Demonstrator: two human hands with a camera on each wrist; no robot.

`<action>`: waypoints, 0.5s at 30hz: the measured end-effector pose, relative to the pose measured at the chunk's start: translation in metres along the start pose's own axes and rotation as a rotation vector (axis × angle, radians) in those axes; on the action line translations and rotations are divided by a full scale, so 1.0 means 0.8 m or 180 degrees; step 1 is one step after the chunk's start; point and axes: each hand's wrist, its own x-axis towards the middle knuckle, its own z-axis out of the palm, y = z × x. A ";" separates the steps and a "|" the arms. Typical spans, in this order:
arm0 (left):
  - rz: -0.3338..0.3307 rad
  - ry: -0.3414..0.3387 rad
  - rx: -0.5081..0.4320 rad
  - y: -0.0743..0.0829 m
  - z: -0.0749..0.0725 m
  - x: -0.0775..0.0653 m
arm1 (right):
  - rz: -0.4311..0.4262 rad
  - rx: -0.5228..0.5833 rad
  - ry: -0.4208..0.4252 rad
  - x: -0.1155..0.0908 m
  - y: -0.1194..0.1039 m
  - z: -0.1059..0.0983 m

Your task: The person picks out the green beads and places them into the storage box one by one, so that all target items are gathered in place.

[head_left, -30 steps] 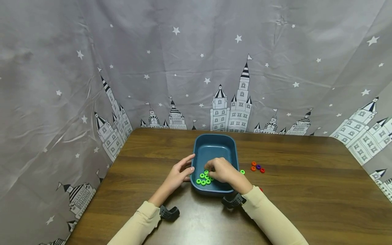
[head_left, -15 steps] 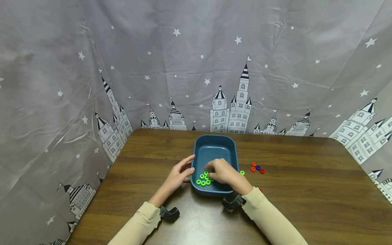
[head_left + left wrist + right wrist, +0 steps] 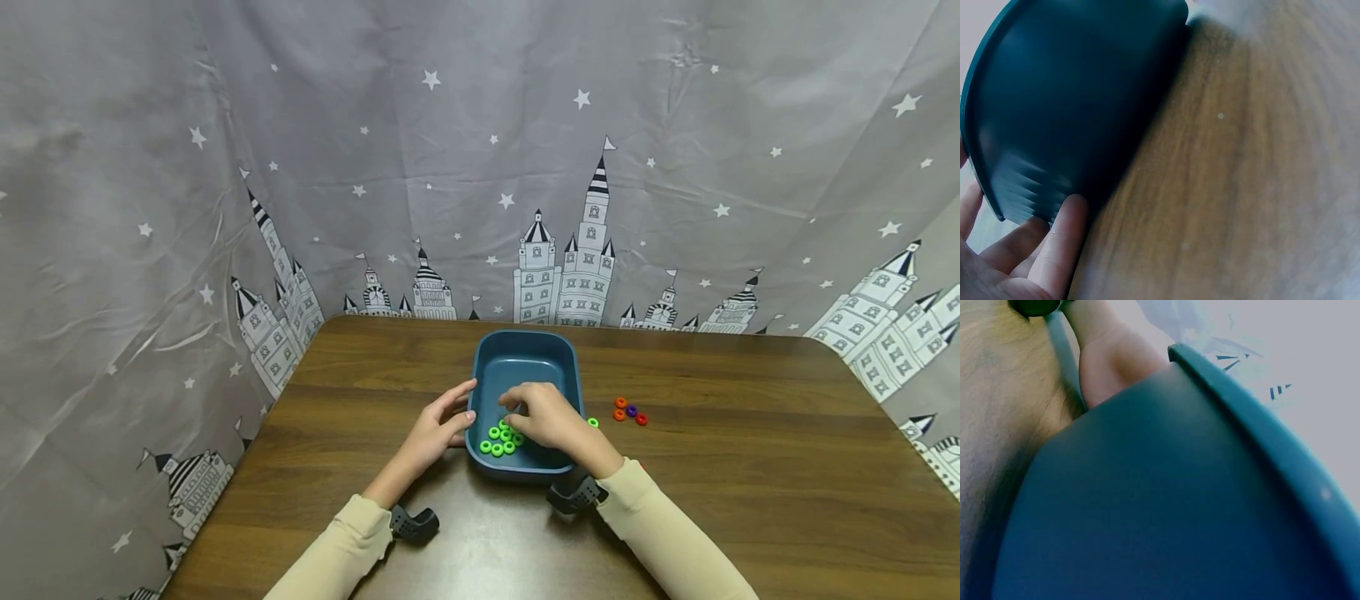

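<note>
A deep blue rectangular bin (image 3: pixel 524 337) sits on the table, with several bright green ring-shaped beads (image 3: pixel 497 450) gathered at its near left end. My left hand (image 3: pixel 432 429) steadies the bin's left side. In the left wrist view its extended fingers (image 3: pixel 1063 250) lie against the outer wall. Reaching over the right rim, my right hand (image 3: pixel 551 418) hovers inside the bin above the beads, thumb and index finger parted, with no bead showing between them. The bin wall (image 3: pixel 1147 487) hides this hand's fingers in the right wrist view.
Right of the bin lie orange beads (image 3: pixel 620 402), a purple bead (image 3: pixel 632 411) and a red bead (image 3: pixel 641 420). One green bead (image 3: pixel 593 422) lies beside the bin's right wall. A grey curtain (image 3: pixel 420 125) with castles hangs behind the wooden table (image 3: pixel 750 433).
My right thumb and index finger have spread apart, and that hand has risen slightly over the green beads. The left hand and the bin stay put.
</note>
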 end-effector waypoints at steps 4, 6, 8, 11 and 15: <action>-0.0012 0.0032 0.0005 0.000 0.000 0.000 | -0.0173 0.0017 0.0123 -0.007 0.001 -0.007; -0.0018 0.0057 0.0015 0.000 0.000 0.000 | -0.0221 0.0039 0.0202 -0.012 0.001 -0.012; -0.0018 0.0074 0.0020 0.000 0.001 0.001 | -0.0239 0.0061 0.0298 -0.017 0.003 -0.018; -0.0021 0.0083 0.0025 0.001 0.001 0.001 | -0.0221 0.0069 0.0481 -0.026 0.007 -0.027; -0.0016 0.0070 0.0022 0.001 0.002 0.001 | -0.0150 0.0074 0.0782 -0.040 0.015 -0.040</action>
